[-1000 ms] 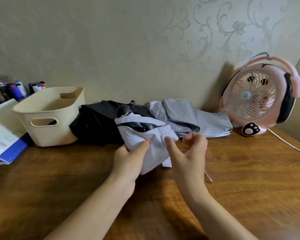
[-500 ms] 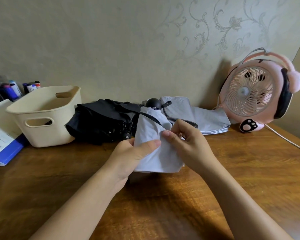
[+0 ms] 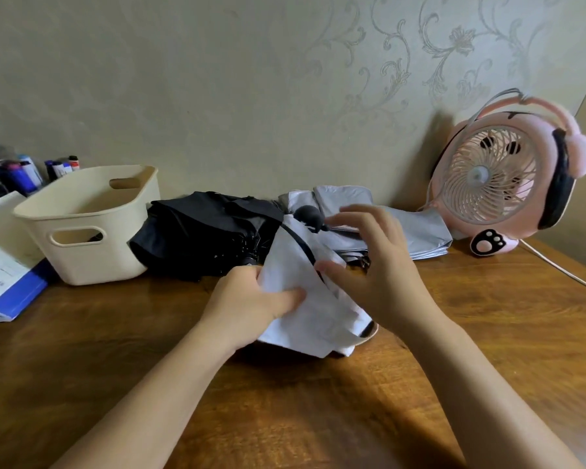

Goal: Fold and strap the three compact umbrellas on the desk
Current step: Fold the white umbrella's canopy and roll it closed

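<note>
Umbrella in left hand, right hand splayed

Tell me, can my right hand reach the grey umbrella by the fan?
Probably yes. The right hand is open, fingers spread, just in front of the grey umbrella, nothing between them; the left hand holds the white umbrella.
</note>
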